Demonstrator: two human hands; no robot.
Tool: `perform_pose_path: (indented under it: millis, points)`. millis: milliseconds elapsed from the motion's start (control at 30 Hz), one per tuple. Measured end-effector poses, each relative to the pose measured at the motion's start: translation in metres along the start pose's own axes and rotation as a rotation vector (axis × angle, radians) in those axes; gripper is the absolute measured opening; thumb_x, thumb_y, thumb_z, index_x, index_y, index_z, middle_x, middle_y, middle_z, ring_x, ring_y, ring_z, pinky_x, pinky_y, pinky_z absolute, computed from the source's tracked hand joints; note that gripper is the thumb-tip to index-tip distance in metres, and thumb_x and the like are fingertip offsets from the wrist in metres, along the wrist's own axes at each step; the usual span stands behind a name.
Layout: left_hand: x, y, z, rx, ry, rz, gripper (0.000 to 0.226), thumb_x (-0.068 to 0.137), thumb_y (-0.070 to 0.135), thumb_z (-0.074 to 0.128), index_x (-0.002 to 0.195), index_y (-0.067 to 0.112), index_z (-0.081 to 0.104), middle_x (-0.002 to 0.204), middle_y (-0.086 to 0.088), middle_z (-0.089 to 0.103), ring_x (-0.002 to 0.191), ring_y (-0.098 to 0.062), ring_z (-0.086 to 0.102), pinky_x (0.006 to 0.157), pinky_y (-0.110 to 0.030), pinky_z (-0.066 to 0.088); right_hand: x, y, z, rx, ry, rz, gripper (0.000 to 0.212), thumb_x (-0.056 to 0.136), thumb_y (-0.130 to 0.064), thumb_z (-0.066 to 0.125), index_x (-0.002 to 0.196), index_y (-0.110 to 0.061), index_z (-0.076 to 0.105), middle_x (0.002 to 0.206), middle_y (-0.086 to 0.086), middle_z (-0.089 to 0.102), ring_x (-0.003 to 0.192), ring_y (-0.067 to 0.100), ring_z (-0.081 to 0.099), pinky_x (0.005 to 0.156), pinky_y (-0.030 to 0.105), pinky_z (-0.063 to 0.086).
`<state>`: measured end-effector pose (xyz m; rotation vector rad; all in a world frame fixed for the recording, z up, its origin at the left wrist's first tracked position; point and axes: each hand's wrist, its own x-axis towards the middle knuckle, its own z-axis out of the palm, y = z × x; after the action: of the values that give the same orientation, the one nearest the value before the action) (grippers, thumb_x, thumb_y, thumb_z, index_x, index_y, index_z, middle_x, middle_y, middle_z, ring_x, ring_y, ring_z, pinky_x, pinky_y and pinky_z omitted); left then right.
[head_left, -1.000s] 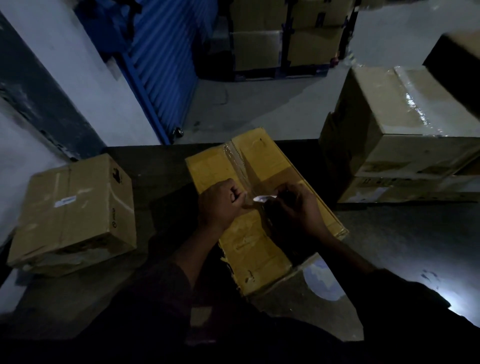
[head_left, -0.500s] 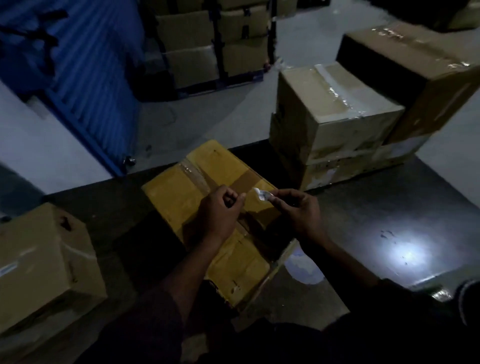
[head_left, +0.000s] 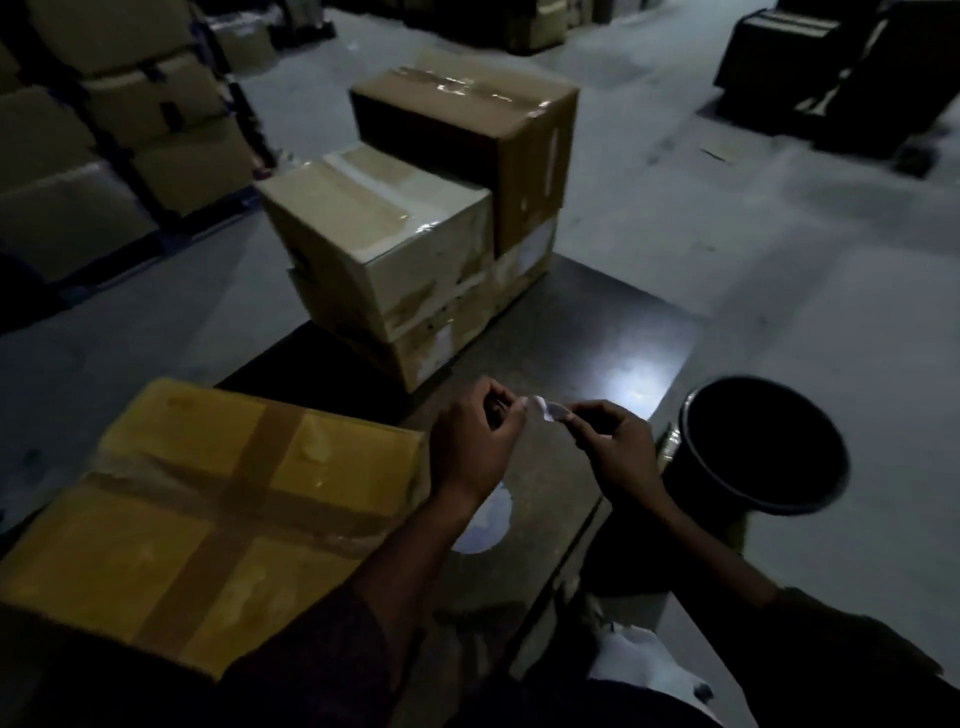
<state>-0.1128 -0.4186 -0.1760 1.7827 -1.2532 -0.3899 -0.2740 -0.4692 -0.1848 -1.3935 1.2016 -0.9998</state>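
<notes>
The dark table (head_left: 597, 332) holds stacked brown boxes (head_left: 415, 249) at its far edge and a yellow box (head_left: 208, 509) at its near left corner. A black bucket (head_left: 763, 441) stands by the right edge. The left hand (head_left: 475, 441) and right hand (head_left: 618, 452) pinch a white scrap (head_left: 545, 408) over the middle.

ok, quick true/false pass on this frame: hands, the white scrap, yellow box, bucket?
1. Left hand and right hand both pinch the white scrap. True.
2. The scrap is stuck to the yellow box. False: it is held in the air right of the box, over the dark table.
3. A black bucket stands right of the right hand. True.
4. The cartons at the table's far end lie open. False: they are taped shut and stacked.
</notes>
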Motion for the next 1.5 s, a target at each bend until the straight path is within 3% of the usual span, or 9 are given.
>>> perform_pose_path:
  millis: [133,300,433,600,700,1100,1200,1500]
  points:
    - [0.005,0.023,0.065,0.051,-0.168,0.024,0.018,0.089,0.040,0.068,0.083,0.024,0.062,0.073,0.007,0.065,0.068,-0.010,0.063,0.064,-0.037,0.054,0.019,0.033,-0.055,0.023,0.133,0.099,0.015,0.092,-0.018,0.066,0.080,-0.026,0.071,0.082,0.002,0.072,0.072,0.008,0.064,0.073,0.037,0.054]
    - [0.025,0.048,0.159,0.122,-0.302,0.013,0.023,0.083,0.043,0.070,0.075,0.024,0.060,0.069,0.005,0.065,0.067,-0.016,0.064,0.060,-0.034,0.051,0.057,0.086,-0.121,0.010,0.286,0.220,0.027,0.098,-0.016,0.054,0.080,-0.022,0.073,0.078,0.001,0.071,0.071,0.011,0.061,0.073,0.034,0.050]
    - [0.040,0.073,0.242,0.184,-0.457,-0.039,0.021,0.084,0.041,0.070,0.074,0.026,0.058,0.067,0.008,0.061,0.068,-0.014,0.062,0.059,-0.027,0.042,0.090,0.127,-0.187,-0.157,0.348,0.297,0.018,0.092,-0.006,0.057,0.090,-0.008,0.075,0.087,0.006,0.072,0.084,0.014,0.063,0.072,0.023,0.042]
    - [0.050,0.092,0.336,0.225,-0.599,-0.075,0.019,0.084,0.035,0.072,0.074,0.026,0.058,0.064,0.010,0.058,0.066,-0.011,0.060,0.061,-0.026,0.044,0.122,0.179,-0.251,-0.212,0.374,0.479,0.013,0.083,-0.012,0.069,0.080,-0.022,0.076,0.081,-0.003,0.074,0.078,0.011,0.068,0.075,0.027,0.053]
    - [0.046,0.102,0.371,0.262,-0.649,-0.099,0.019,0.084,0.035,0.071,0.074,0.025,0.059,0.067,0.009,0.061,0.073,-0.014,0.065,0.067,-0.029,0.050,0.134,0.193,-0.277,-0.242,0.359,0.528,0.004,0.079,-0.019,0.077,0.077,-0.023,0.075,0.078,-0.004,0.073,0.074,0.009,0.067,0.068,0.023,0.048]
    - [0.049,0.113,0.413,0.325,-0.680,-0.162,0.016,0.084,0.038,0.070,0.077,0.026,0.061,0.068,0.009,0.062,0.071,-0.011,0.063,0.067,-0.029,0.049,0.152,0.231,-0.312,-0.306,0.279,0.662,0.003,0.078,-0.017,0.076,0.079,-0.020,0.076,0.086,0.000,0.075,0.084,0.016,0.069,0.077,0.024,0.048]
    - [0.049,0.113,0.417,0.319,-0.687,-0.165,0.016,0.084,0.036,0.070,0.077,0.026,0.060,0.066,0.010,0.061,0.070,-0.011,0.063,0.067,-0.030,0.050,0.154,0.232,-0.315,-0.332,0.252,0.663,0.011,0.082,-0.012,0.069,0.082,-0.020,0.078,0.088,0.000,0.075,0.086,0.016,0.068,0.077,0.024,0.048]
    - [0.054,0.110,0.418,0.317,-0.672,-0.177,0.016,0.085,0.037,0.070,0.078,0.026,0.061,0.070,0.008,0.064,0.070,-0.011,0.064,0.069,-0.030,0.052,0.168,0.228,-0.315,-0.284,0.262,0.665,0.008,0.076,-0.016,0.080,0.079,-0.020,0.073,0.077,-0.003,0.070,0.075,0.011,0.064,0.073,0.022,0.047]
